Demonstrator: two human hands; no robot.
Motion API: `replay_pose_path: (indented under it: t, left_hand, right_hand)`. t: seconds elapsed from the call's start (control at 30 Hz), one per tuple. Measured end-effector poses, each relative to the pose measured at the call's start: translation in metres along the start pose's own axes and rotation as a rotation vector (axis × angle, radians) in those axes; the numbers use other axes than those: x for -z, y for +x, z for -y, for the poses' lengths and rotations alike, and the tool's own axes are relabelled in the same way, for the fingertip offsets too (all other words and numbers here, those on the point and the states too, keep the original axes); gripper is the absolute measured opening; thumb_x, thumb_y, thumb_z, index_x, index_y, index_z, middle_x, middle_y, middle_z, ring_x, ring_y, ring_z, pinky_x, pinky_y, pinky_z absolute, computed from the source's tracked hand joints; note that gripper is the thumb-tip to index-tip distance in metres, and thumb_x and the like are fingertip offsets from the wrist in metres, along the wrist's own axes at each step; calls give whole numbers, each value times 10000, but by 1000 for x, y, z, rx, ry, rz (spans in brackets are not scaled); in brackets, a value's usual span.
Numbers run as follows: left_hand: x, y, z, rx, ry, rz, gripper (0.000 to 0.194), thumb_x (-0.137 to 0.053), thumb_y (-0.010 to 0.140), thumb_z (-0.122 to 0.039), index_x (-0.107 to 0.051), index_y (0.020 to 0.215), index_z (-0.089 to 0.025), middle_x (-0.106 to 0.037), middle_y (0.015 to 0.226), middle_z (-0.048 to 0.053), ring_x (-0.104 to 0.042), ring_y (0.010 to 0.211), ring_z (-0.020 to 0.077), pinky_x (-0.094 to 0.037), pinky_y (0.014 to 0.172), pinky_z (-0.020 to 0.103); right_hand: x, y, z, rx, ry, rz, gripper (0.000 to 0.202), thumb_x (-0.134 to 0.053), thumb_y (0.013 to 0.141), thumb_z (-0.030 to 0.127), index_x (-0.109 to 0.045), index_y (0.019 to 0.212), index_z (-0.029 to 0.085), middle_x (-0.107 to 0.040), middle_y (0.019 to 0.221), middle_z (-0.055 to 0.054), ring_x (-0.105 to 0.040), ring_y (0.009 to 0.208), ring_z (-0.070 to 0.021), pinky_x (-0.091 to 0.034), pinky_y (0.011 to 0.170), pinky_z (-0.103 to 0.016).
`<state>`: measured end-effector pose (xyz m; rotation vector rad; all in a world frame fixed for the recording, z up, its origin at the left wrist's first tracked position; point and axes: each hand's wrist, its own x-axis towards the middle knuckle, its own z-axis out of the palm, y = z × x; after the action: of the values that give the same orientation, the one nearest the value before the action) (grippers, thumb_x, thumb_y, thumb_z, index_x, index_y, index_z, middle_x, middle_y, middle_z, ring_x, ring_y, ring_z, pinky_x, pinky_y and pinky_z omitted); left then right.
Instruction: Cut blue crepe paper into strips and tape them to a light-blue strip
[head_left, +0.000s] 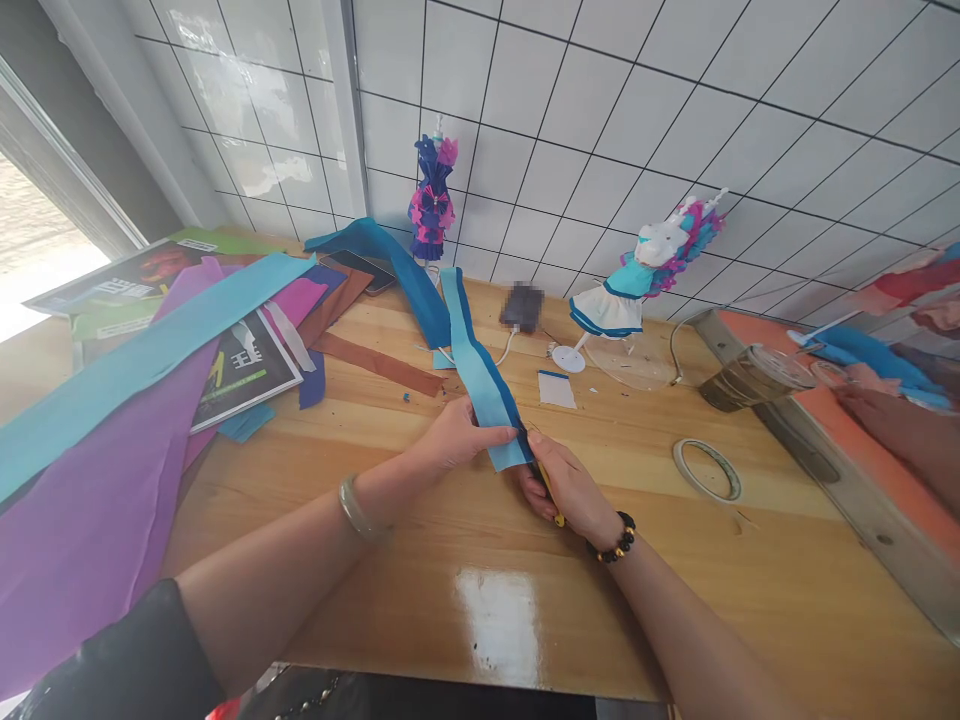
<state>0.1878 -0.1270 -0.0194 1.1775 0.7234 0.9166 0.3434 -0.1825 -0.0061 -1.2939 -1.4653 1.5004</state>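
Note:
A light blue strip with a dark blue edge (480, 375) runs from the back of the table down to my hands at the centre. Its near end is pinched by my left hand (465, 435), the thumb lying across the top. My right hand (566, 485) touches the strip's dark edge and is wrapped round a slim yellow and black tool (553, 495), whose tip is hidden at the strip. A darker blue strip (412, 290) lies behind, touching the light one.
Purple sheets (127, 480), a long light blue strip (150, 360) and magazines (247, 370) cover the left. Two dressed figures (433, 200) (626, 280) stand at the back. A tape roll (706, 470), a cup (754, 378) and an orange tray (855, 430) are on the right.

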Motion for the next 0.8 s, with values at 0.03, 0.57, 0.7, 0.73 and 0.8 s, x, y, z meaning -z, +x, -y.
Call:
replay_pose_path:
  t: [0.03, 0.57, 0.7, 0.73, 0.8]
  left_hand:
    - [0, 0, -1, 3, -1, -2, 332, -724, 621, -294, -641, 900, -135, -680, 911, 69, -616, 862, 206, -477, 797, 327]
    - [0, 1, 4, 19, 1, 9, 375, -723, 621, -292, -640, 949, -129, -681, 921, 82, -618, 874, 223, -477, 807, 354]
    - [-1, 0, 1, 39, 5, -6, 386, -726, 615, -294, -637, 952, -127, -680, 930, 86, -619, 876, 227, -480, 797, 355]
    - [-1, 0, 0, 43, 8, -13, 392, -728, 612, -294, -636, 954, -126, -679, 934, 88, -618, 878, 228, -480, 796, 356]
    - [-2, 0, -1, 45, 6, -17, 399, -733, 607, -297, -635, 953, -125, -679, 936, 89, -618, 878, 228, -480, 795, 355]
  right_hand:
    - [0, 0, 0, -3, -12, -5, 467, -271, 872, 542, -342, 559, 203, -335, 411, 76, -295, 273, -45, -232, 296, -192]
    - [-2, 0, 4, -25, -31, -36, 469, -284, 855, 568, -315, 553, 211, -298, 397, 87, -275, 262, -44, -214, 277, -188]
    - [-3, 0, 4, -28, -38, -41, 461, -284, 853, 571, -312, 564, 213, -297, 400, 90, -267, 262, -42, -207, 273, -184]
    - [-3, 0, 5, -27, -38, -42, 459, -283, 854, 570, -312, 566, 213, -298, 402, 90, -266, 263, -41, -207, 273, -183]
    - [-3, 0, 4, -16, -35, -42, 457, -280, 857, 566, -312, 569, 213, -300, 409, 89, -268, 266, -40, -210, 275, -183]
